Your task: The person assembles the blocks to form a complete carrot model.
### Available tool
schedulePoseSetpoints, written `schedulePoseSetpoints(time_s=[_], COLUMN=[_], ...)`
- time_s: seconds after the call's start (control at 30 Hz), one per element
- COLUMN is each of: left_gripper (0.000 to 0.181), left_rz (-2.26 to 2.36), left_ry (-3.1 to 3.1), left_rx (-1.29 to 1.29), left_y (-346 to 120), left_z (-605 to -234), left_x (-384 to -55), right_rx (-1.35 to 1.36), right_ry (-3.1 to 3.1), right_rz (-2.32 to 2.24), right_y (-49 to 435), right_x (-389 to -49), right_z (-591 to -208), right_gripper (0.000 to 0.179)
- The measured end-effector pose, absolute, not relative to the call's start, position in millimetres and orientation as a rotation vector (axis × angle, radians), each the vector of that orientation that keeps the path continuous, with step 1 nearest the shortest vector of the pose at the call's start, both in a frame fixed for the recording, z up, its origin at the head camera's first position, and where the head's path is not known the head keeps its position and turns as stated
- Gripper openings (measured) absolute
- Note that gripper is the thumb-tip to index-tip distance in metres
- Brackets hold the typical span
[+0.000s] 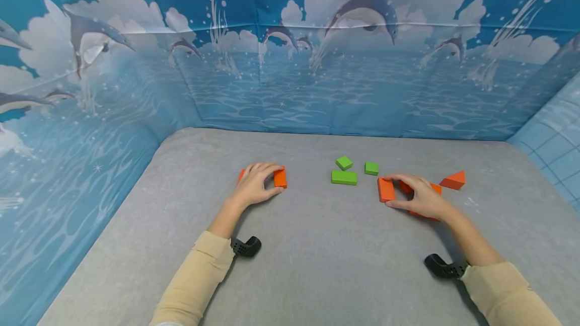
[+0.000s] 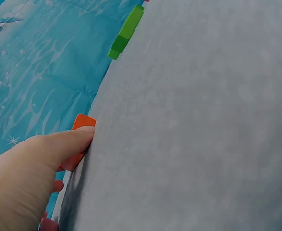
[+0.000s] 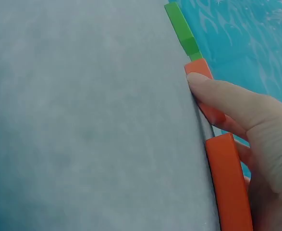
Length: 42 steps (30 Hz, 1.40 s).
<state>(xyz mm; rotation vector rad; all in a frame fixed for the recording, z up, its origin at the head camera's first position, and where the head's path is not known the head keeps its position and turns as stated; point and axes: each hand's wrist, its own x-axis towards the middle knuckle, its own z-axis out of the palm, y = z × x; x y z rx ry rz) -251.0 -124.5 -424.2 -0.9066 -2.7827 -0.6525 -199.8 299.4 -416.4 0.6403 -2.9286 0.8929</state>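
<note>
- On the grey table (image 1: 317, 250), three green blocks (image 1: 344, 177) are set between left hand (image 1: 256, 185) and right hand (image 1: 421, 197).
- Its far edge is bordered by dolphin-print cloth (image 1: 294, 89).
- Left orange block (image 1: 280, 178) is pinched by the half-curled left hand.
- Right orange block (image 1: 386, 190) is pinched by the similarly curled right hand; further orange pieces (image 1: 453, 180) are grouped about it.

We look into a screened-off booth: creased dolphin-print fabric (image 1: 294, 89) hangs behind and left of the grey tabletop (image 1: 326, 265), square-patterned wall (image 1: 555, 147) to its right.
</note>
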Motion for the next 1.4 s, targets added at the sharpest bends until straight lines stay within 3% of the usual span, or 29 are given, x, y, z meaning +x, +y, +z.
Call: schedulePoseSetpoints(time_s=[0.33, 0.73, 1.17, 1.4], left_gripper=[0.054, 0.054, 0.053, 0.054], left_rz=[-0.651, -0.65, -0.644, -0.67], left_ry=[-2.826, -2.842, -2.838, -2.8], left_rx=[-0.894, -0.901, -0.91, -1.042], left_y=[-125, -127, -124, -94], left_z=[-421, -416, -415, -414], left_x=[-253, -256, -259, -250], right_rx=[0.767, 0.778, 0.744, 0.764], right_ry=[-2.777, -2.776, -2.81, -2.802], right_rz=[1.06, 1.113, 1.099, 1.091], right_y=[271, 226, 221, 221], right_x=[-193, -181, -180, -181], right_z=[-405, -419, -418, -420], right_gripper=[0.058, 0.059, 0.058, 0.059])
